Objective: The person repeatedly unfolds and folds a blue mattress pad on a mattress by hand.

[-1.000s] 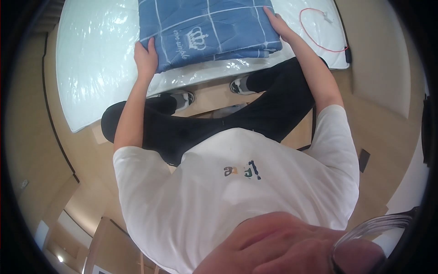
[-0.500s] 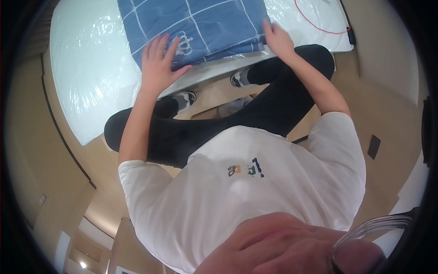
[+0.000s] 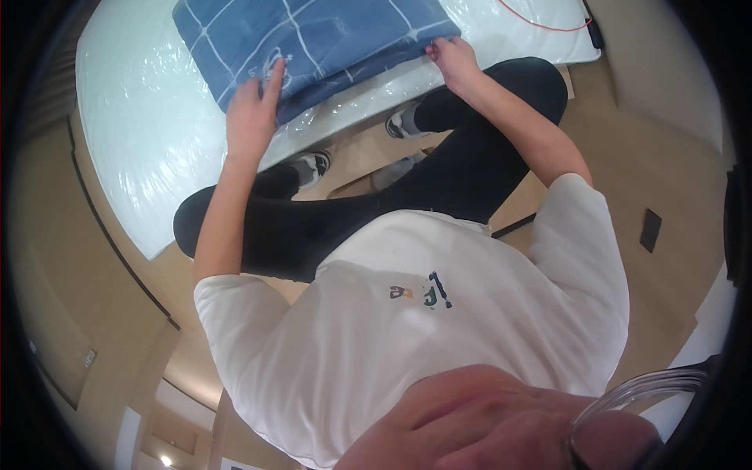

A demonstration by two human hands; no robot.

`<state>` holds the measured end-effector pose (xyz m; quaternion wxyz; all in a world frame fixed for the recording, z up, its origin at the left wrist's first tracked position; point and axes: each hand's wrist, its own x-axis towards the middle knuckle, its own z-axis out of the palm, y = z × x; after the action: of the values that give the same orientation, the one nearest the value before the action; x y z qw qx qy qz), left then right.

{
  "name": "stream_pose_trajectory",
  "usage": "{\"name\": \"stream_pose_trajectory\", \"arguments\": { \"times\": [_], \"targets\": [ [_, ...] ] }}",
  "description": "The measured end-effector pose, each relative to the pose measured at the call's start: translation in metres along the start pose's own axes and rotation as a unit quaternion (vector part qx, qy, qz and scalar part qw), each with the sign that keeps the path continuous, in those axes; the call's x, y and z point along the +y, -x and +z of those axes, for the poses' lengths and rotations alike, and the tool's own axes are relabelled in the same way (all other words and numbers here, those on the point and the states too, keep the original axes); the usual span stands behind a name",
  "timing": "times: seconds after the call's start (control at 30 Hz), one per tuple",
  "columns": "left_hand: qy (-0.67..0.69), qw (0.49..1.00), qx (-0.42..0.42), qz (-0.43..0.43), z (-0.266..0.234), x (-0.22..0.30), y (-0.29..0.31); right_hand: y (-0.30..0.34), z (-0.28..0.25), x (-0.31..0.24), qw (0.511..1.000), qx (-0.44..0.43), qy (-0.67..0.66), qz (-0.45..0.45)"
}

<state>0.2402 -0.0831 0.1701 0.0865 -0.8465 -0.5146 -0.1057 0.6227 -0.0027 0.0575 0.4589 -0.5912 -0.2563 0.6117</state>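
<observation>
A folded blue quilt (image 3: 345,43) with white grid lines and a pale crown print lies before me, its near edge showing stacked layers. My left hand (image 3: 252,106) rests on its near left corner. The index finger stretches toward the crown print, apart from the other fingers; the thumb is hidden. At the near right corner, my right hand (image 3: 454,63) has its fingers bent and closed on the quilt's edge.
Under the quilt is a mattress (image 3: 129,149) in shiny clear plastic. An orange-red cord (image 3: 540,25) crosses its far right. My black-trousered legs (image 3: 501,117) spread beside the mattress edge. A dark flat rectangle (image 3: 650,229) lies on the wooden floor at the right.
The quilt has shifted slightly left in view. My left hand's spread fingers have drawn in, with the index still stretched. My right hand has moved left and closed on the quilt's corner.
</observation>
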Motion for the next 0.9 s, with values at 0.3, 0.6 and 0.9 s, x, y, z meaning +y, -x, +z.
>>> {"name": "stream_pose_trajectory", "arguments": {
  "times": [0.3, 0.6, 0.9],
  "targets": [
    [-0.053, 0.995, -0.053, -0.072, 0.012, -0.012, 0.053, -0.004, 0.012, -0.001, 0.987, -0.034, -0.035, 0.153],
    [-0.111, 0.979, -0.12, -0.125, 0.013, -0.026, 0.08, -0.025, 0.014, 0.006, 0.991, -0.011, -0.106, 0.084],
    [0.392, 0.761, -0.36, -0.371, 0.038, -0.073, 0.142, -0.012, -0.003, -0.074, 0.802, -0.11, 0.585, -0.058]
  ]
}}
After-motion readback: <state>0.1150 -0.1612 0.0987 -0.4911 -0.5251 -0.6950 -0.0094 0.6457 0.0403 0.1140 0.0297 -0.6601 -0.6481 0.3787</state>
